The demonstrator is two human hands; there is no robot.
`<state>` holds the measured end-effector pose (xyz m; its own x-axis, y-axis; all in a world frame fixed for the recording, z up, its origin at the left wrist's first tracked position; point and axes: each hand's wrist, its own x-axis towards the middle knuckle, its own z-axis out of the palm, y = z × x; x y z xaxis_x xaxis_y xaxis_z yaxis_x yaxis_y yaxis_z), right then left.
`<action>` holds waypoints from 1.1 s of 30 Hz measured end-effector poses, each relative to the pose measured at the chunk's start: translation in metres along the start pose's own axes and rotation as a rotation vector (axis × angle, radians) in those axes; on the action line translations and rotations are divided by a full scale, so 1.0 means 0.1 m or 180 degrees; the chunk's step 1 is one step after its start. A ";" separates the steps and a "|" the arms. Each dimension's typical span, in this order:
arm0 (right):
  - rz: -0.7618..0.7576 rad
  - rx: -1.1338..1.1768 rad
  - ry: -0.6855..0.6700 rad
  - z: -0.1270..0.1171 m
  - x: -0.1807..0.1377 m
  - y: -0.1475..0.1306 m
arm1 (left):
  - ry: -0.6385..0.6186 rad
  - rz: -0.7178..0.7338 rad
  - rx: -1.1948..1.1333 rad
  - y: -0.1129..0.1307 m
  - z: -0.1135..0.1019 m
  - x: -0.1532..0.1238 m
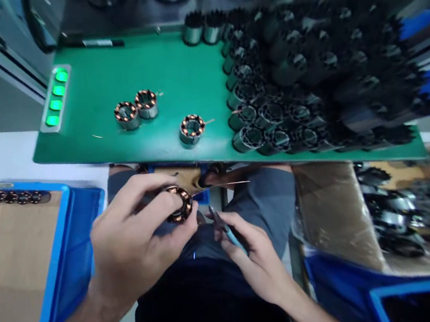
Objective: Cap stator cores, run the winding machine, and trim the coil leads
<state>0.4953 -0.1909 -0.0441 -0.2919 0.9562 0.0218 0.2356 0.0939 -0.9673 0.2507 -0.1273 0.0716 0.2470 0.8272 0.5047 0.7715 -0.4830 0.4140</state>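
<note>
My left hand (pixel 137 229) grips a copper-wound motor stator (pixel 181 203) above my lap, its fingers wrapped round the ring. From the stator's right side a thin copper wire (pixel 234 183) sticks out to the right. Just below that wire, my right hand (pixel 251 256) is closed on a small pair of cutters with light blue handles (pixel 233 239). The cutters' dark jaws point up and left, apart from the stator. Three more wound stators stand on the green mat: one (pixel 192 129) near its front edge, and a pair (pixel 127 115) farther left.
Many dark unwound cores (pixel 292 87) crowd the right of the green mat (pixel 87 93). A marker (pixel 102 42) lies at the back, beside a green-lit button strip (pixel 55 100). A blue-rimmed bin (pixel 57 245) at left holds several stators; a box (pixel 333 214) of metal parts stands right.
</note>
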 end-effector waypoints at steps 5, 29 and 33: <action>-0.0154 0.0143 -0.0123 -0.10 0.08 -0.24 | -0.0172 -0.0153 0.0002 0.09 0.08 -0.27; 0.0152 0.0078 -0.0209 0.13 0.36 -0.03 | -0.0324 -0.0947 -0.0722 -0.19 0.12 -0.53; -0.0141 -0.0432 -0.0132 0.13 0.37 0.01 | -0.0389 -0.2215 -0.2340 -0.24 0.18 -0.58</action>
<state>0.4726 -0.1593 -0.0480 -0.3422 0.9383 0.0505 0.3441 0.1751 -0.9225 0.2287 -0.1580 0.0188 -0.0291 0.9956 -0.0894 0.2258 0.0937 0.9697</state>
